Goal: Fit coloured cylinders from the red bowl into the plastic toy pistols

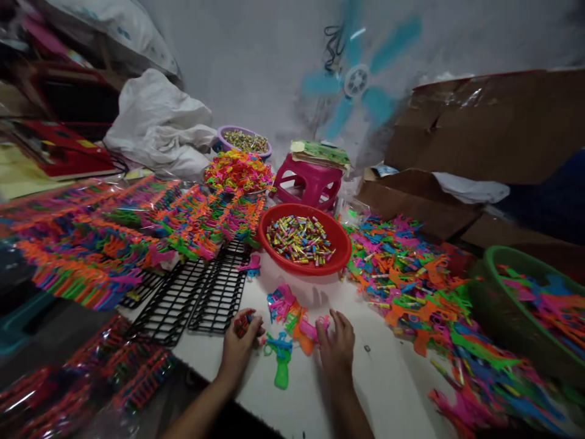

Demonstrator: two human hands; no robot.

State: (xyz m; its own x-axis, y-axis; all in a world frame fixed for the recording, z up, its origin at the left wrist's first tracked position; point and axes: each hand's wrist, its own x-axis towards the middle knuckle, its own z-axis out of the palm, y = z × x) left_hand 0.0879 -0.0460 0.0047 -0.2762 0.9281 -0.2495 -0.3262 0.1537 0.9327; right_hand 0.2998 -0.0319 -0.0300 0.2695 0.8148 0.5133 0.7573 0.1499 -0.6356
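While both hands work at the near edge of the white table (pixel 393 390), these lines run from near to far.

Left hand (pixel 240 341): clenched round a small fistful of reddish bits (pixel 242 322); keep the fist closed so none spill.
Right hand (pixel 337 344): fingers spread and bent, resting on a pink toy piece (pixel 313 329); whether it grips it I cannot tell.
Green toy gun (pixel 281 366): flat on the table between the hands, a blue gun (pixel 278 345) just above it; feeding one at a time looks wisest.
Small toy cluster (pixel 286 308): just beyond the fingers, within easy reach.
Black wire racks (pixel 201 292): left of the hands.
Red bowl (pixel 269 228): centre, full of small coloured tubes (pixel 299 239).
Loose toy pile (pixel 406 274): right, sprawling; keep it apart from the cluster.
Pink stool (pixel 311 183): behind the bowl.
Purple bowl (pixel 244 139): farthest, metallic bits inside.
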